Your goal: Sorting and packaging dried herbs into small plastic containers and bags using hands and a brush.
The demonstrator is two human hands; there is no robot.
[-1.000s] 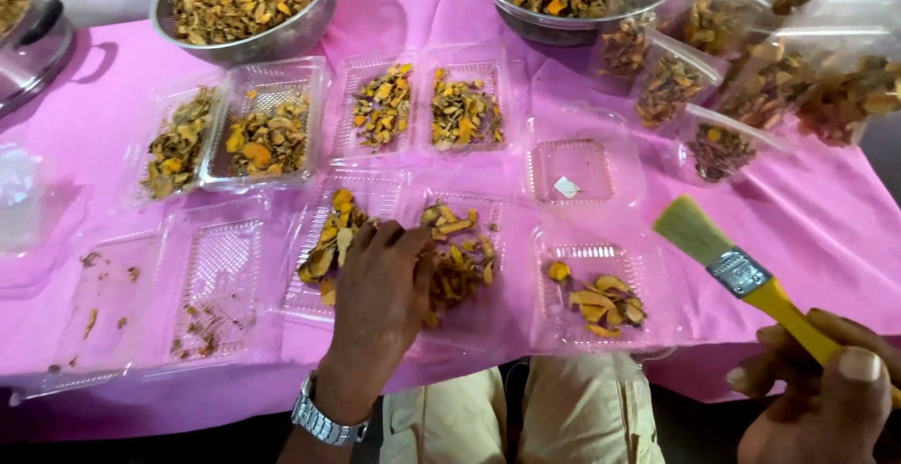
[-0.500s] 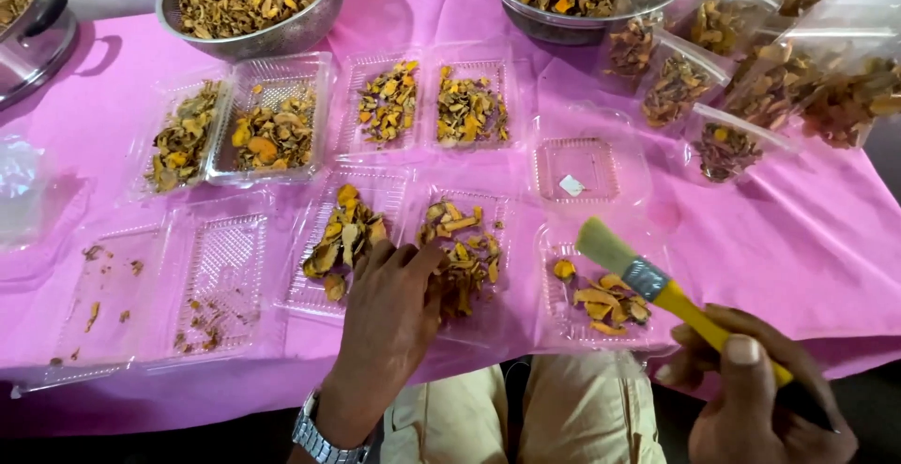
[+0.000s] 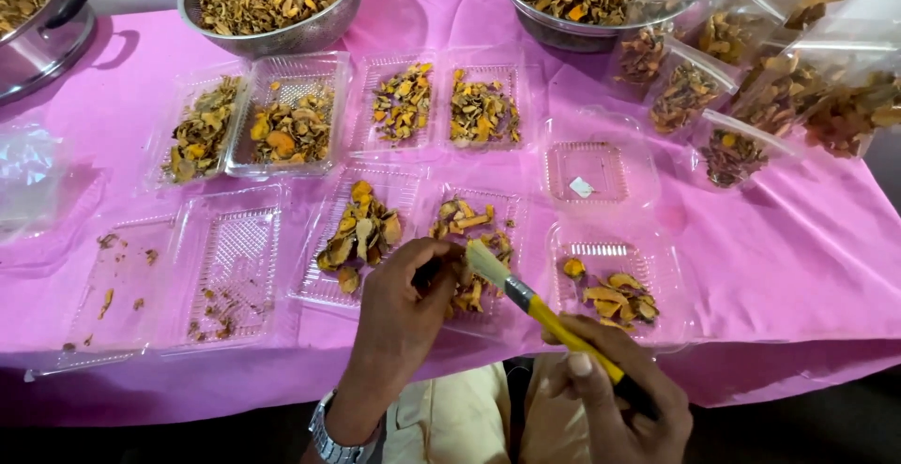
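A small food-packing workplace: metal bowls [image 3: 270, 0] of dried slices are sitting far, clear trays [image 3: 286, 112] lying across a pink-covered table [image 3: 788, 267].

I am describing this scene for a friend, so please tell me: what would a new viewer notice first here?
First the bright pink tablecloth, covered with clear plastic trays of dried orange-brown slices. At the near edge, the right hand holds a yellow-handled brush whose bristles meet the left hand over a filled tray. Two large metal bowls heaped with slices stand at the far side.

Left hand [image 3: 399, 319] pinching, perhaps; right hand [image 3: 615, 403] fisted.
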